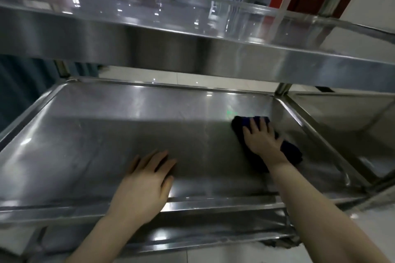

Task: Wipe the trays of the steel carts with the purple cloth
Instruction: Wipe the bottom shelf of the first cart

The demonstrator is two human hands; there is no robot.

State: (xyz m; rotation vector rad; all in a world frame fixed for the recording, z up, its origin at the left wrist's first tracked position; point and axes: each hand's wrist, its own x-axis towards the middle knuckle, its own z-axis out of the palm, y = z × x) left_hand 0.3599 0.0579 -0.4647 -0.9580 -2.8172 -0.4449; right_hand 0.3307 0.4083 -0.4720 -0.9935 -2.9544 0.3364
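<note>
Head view, looking down under the top tray (192, 53) into the middle tray (128, 134) of a steel cart: the right hand (261, 143) lies flat on the cloth (290, 151), fingers spread, palm pressing it against the tray floor rather than pinching it, which suits a wiping stroke. The cloth looks dark, almost navy in this light, bunched out behind the wrist and peeking past the fingertips toward the far right corner. Just right of that hand runs the tray's side wall, so this looks like edge work. The left hand (145, 183) holds nothing; it rests open over the near rim, fingers reaching onto the floor, likely bracing the cart so it won't roll. Left of the cloth, a wide stretch of floor lies bare. A second cart's tray (352, 117) sits beyond the right wall.
</note>
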